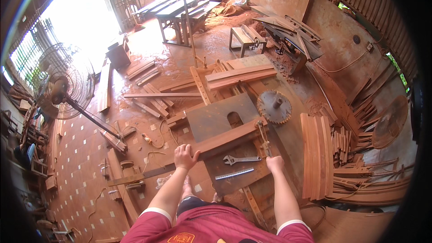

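My left hand [185, 156] rests on the near-left end of a long reddish wooden bar [229, 138], with its fingers stretched out and the thumb apart. The bar lies across a dark metal table plate [216, 117]. At its right end, a slim brass-coloured metal clamp [264, 140] reaches over the wood. My right hand [275, 164] is closed around the clamp's lower end. Between my hands, an adjustable wrench [242, 159] and a pale ruler [234, 173] lie on the plate. A round toothed saw blade [274, 106] lies flat beyond the clamp.
Thick wooden boards [241, 77] lie across the table's far side. Curved wooden pieces [317, 156] are stacked to the right. A standing fan [60, 87] and loose planks [157, 100] occupy the left floor, where a cord [157, 141] trails. Workbenches [182, 13] stand at the back.
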`<action>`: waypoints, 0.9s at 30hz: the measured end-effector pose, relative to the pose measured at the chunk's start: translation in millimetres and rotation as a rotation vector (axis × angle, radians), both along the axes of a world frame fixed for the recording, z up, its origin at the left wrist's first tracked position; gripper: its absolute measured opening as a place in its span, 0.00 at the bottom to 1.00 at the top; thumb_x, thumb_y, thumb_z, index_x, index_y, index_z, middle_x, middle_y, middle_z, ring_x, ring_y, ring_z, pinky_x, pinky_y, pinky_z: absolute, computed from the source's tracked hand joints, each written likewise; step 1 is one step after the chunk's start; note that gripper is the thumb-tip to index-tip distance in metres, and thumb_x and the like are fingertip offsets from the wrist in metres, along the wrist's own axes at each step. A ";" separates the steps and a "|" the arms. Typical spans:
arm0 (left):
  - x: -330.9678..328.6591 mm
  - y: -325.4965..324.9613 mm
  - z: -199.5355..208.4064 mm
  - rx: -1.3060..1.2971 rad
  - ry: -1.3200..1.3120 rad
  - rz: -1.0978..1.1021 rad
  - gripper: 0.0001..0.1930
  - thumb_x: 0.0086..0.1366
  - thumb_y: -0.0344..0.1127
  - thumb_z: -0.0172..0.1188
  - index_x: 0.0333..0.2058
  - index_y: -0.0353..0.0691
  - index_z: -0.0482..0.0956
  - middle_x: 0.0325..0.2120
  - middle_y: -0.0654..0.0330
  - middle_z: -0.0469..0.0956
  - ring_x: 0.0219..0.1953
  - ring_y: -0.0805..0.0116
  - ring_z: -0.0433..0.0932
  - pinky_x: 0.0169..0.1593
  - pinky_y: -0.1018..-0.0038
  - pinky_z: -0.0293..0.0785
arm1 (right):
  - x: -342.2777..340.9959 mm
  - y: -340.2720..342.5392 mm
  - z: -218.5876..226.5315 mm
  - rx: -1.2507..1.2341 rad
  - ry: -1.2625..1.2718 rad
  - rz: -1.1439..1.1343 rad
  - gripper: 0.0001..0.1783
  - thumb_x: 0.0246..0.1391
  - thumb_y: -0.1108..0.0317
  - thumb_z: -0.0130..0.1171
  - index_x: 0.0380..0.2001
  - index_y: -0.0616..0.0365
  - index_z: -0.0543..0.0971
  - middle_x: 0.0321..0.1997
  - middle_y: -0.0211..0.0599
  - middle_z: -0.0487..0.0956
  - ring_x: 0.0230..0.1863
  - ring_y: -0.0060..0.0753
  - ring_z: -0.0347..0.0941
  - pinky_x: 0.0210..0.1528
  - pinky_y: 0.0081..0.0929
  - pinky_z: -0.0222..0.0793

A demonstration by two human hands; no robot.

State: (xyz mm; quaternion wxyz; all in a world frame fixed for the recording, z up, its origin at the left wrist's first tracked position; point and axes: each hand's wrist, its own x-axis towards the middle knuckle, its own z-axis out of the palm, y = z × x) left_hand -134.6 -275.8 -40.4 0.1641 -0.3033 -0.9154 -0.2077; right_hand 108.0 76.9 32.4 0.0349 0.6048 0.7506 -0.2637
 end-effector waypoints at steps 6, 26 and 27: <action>24.3 -3.9 0.9 0.008 -0.002 -0.004 0.26 0.63 0.58 0.67 0.45 0.40 0.80 0.44 0.53 0.78 0.49 0.51 0.76 0.56 0.58 0.70 | 24.0 -4.9 2.5 0.005 0.020 0.002 0.21 0.50 0.52 0.65 0.35 0.61 0.89 0.44 0.61 0.86 0.51 0.60 0.83 0.56 0.49 0.78; 91.8 -16.0 9.6 -0.011 -0.082 -0.020 0.32 0.57 0.65 0.71 0.46 0.41 0.79 0.45 0.55 0.79 0.51 0.54 0.76 0.56 0.59 0.69 | 102.1 -4.2 -37.0 0.093 0.052 0.015 0.19 0.48 0.54 0.63 0.28 0.61 0.89 0.37 0.64 0.85 0.47 0.63 0.84 0.54 0.51 0.79; 93.6 -16.4 8.8 -0.012 -0.084 -0.017 0.32 0.57 0.65 0.71 0.46 0.41 0.79 0.46 0.55 0.79 0.51 0.54 0.76 0.56 0.59 0.69 | 104.8 -3.7 -39.5 0.096 0.055 0.019 0.19 0.48 0.54 0.63 0.28 0.61 0.89 0.37 0.64 0.85 0.46 0.63 0.84 0.54 0.51 0.79</action>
